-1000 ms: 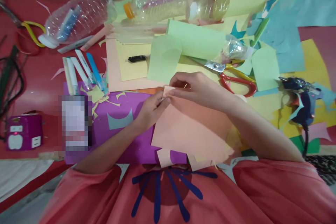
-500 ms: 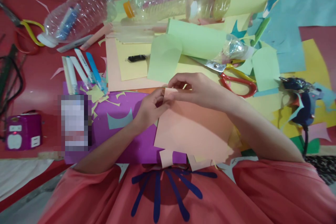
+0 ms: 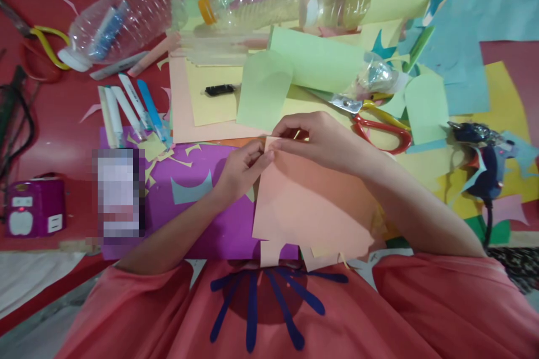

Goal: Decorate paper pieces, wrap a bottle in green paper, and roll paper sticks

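A sheet of peach paper (image 3: 311,202) lies in front of me, its top left corner pinched between both hands. My left hand (image 3: 244,171) grips the corner's left edge with thumb and fingers. From the other side, my right hand (image 3: 314,137) closes on the same corner, its fingers curled over the top edge. Beneath the sheet is purple paper (image 3: 219,230). Just beyond my hands lies a rounded light green paper piece (image 3: 265,87). Scissors with red and yellow handles (image 3: 379,129) rest to the right of my right hand.
Several markers (image 3: 126,104) and a blurred-out phone (image 3: 119,193) are at left, near a purple box (image 3: 37,207). Clear plastic bottles (image 3: 126,17) lie along the back. A glue gun (image 3: 486,171) sits at right. A green paper roll (image 3: 320,59) lies beyond the scissors.
The peach sheet has turned slightly and its lower left corner has shifted right. Both hands keep hold of its top left corner, with small finger movements.
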A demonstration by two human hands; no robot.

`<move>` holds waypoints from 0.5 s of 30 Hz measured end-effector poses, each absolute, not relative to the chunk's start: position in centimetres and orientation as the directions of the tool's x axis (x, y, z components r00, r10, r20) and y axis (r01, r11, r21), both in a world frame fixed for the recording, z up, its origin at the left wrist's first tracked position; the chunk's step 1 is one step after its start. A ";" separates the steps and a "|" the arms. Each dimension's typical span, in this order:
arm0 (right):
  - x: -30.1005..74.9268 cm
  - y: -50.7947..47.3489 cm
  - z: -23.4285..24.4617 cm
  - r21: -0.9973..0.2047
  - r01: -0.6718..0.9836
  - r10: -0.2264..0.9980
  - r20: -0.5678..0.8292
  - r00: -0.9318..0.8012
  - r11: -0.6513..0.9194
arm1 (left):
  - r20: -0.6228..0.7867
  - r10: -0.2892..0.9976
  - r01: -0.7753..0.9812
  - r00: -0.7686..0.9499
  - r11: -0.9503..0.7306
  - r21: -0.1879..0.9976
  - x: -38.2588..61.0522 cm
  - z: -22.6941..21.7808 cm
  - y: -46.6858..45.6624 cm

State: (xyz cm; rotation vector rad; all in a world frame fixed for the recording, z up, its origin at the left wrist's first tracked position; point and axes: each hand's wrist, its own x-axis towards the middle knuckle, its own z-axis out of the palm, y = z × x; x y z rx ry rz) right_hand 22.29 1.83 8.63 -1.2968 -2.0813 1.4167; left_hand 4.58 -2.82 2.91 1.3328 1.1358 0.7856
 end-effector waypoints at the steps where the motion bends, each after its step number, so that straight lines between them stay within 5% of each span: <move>1: 22.3 1.8 8.6 -0.858 0.502 0.810 -0.217 -0.544 0.107 | -0.169 0.938 0.189 0.301 0.115 0.975 4.6 2.9 -2.8; 8: 22.2 1.7 8.7 -0.833 0.538 0.803 -0.233 -0.549 0.126 | -0.263 0.922 0.201 0.284 0.211 0.957 4.7 3.0 -2.7; 15: 23.3 2.4 9.2 -0.661 0.711 0.731 -0.357 -0.581 0.242 | -0.304 0.907 0.132 0.290 0.277 0.952 4.6 2.3 -2.8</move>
